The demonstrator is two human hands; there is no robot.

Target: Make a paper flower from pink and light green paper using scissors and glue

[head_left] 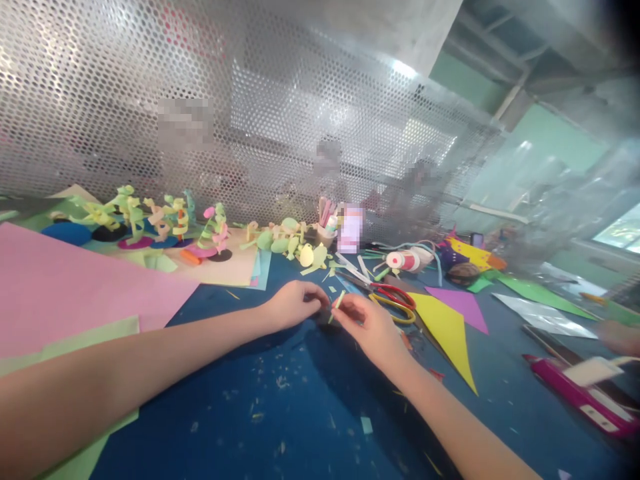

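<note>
Over the blue tabletop [240,400], both hands meet near the middle of the head view. Between thumb and fingertips my right hand [375,333] pinches a small pale green strip [341,299], tilted upward. My left hand [293,307] is just left of it, fingers curled and tips pressed together; whatever they hold, if anything, is hidden. Scissors [395,300] with red and yellow handles lie just beyond my right hand. Pale green cut-out pieces [315,257] are scattered behind the hands.
Small paper figures [165,217] on round bases stand at the back left, near a pink sheet [75,287]. A thread spool [403,260], yellow sheet [445,327] and magenta power strip [580,393] lie to the right. Another person's hand [620,337] shows at the right edge.
</note>
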